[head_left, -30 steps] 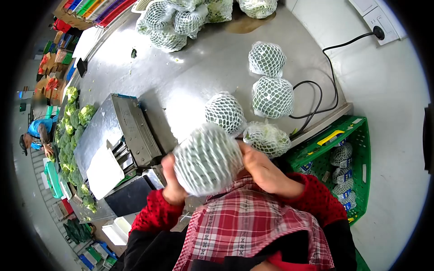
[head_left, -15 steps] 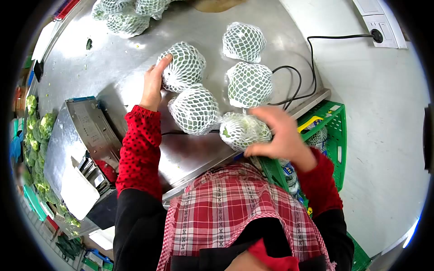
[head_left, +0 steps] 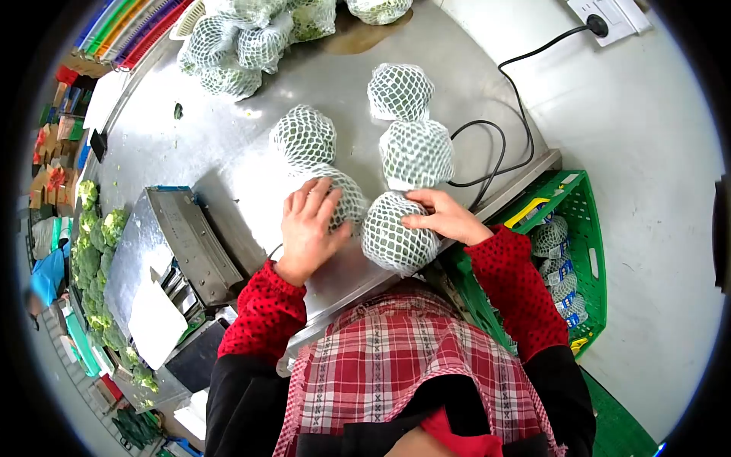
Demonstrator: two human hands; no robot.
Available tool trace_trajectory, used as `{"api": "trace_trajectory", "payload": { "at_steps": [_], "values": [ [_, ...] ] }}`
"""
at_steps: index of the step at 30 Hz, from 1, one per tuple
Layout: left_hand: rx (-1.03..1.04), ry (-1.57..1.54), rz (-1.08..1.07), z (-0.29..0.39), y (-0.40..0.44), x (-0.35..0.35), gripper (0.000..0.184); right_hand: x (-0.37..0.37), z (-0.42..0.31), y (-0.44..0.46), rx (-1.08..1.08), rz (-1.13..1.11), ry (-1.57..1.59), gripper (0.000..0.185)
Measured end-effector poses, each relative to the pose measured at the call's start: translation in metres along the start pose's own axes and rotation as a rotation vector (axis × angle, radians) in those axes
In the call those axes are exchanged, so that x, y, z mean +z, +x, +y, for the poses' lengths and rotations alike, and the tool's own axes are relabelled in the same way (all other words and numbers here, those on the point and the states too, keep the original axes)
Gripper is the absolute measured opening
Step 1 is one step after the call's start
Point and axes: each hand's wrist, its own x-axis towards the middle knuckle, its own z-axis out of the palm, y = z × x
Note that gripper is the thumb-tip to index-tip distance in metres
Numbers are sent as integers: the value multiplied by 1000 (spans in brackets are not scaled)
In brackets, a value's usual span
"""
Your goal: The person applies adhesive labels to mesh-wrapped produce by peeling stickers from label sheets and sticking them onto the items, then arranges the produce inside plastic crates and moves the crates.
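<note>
Two broccoli heads in white foam netting stand in a left column: a far one [head_left: 304, 135] and a nearer one [head_left: 346, 199]. My left hand [head_left: 311, 228] is cupped over the nearer one, fingers on its top and thumb at its near side. In a right column are a far netted head [head_left: 400, 93], a middle one [head_left: 417, 154] and a near one [head_left: 397, 238] by the table edge. My right hand [head_left: 445, 218] grips the near one from the right, its fingertips on the netting.
More wrapped heads [head_left: 236, 46] are piled at the back of the steel table [head_left: 228, 145]. A metal box-like device [head_left: 194, 236] and loose broccoli [head_left: 95, 259] lie left. At right are a black cable [head_left: 502, 152] and a green crate [head_left: 594, 251] holding netted, labelled produce.
My left hand has moved from the far left head to the nearer one. The near right head has been turned, so its netted green crown now faces up under my right hand.
</note>
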Motion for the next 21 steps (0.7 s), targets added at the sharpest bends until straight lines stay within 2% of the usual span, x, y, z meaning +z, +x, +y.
{"api": "trace_trajectory", "payload": {
  "at_steps": [2, 4, 5, 6, 7, 8, 9, 10, 11, 12, 13, 14, 16, 17, 18, 20, 21],
  "values": [
    [-30, -15, 58, 0, -12, 7, 59, 11, 25, -3, -211, 267, -6, 50],
    [-7, -42, 50, -14, -7, 17, 55, 10, 14, 25, -181, 237, -174, 49],
    [-16, -28, 113, -4, -9, 21, 53, 11, 22, 32, -206, 250, -170, 49],
    [-12, -6, 178, 28, -21, 21, 52, 14, 41, 16, -242, 270, -160, 48],
    [-6, -53, 266, 83, -42, 13, 51, 17, 54, -27, -291, 388, -271, 50],
    [-14, -140, 243, 137, -71, 5, 46, 21, 61, -71, -338, 506, -382, 52],
    [-26, -379, 206, 180, -104, 9, 33, 22, 70, -105, -528, 717, -461, 47],
    [16, -577, 17, 206, -132, 14, 20, 26, 75, -133, -668, 821, -480, 37],
    [-244, -719, -300, 226, -158, 24, 18, 34, 79, -159, -655, 834, -478, 30],
    [-404, -739, -539, 234, -174, 41, 30, 45, 85, -183, -642, 848, -476, 25],
    [-553, -791, -541, 235, -196, 75, 37, 57, 97, -203, -669, 809, -434, 22],
    [-702, -843, -539, 239, -215, 106, 44, 70, 111, -223, -695, 770, -391, 21],
    [-780, -1038, -282, 254, -232, 134, 57, 101, 140, -263, -682, 729, -350, 19],
    [-747, -1054, -162, 273, -225, 125, 61, 109, 156, -273, -719, 726, -387, 18],
    [-874, -1168, -85, 299, -224, 114, 53, 116, 174, -282, -756, 722, -424, 18],
    [-769, -1114, -56, 299, -259, 170, 41, 123, 200, -300, -866, 718, -589, 17],
    [-863, -1220, -19, 303, -259, 175, 35, 127, 207, -308, -847, 693, -565, 19]
  ]
}}
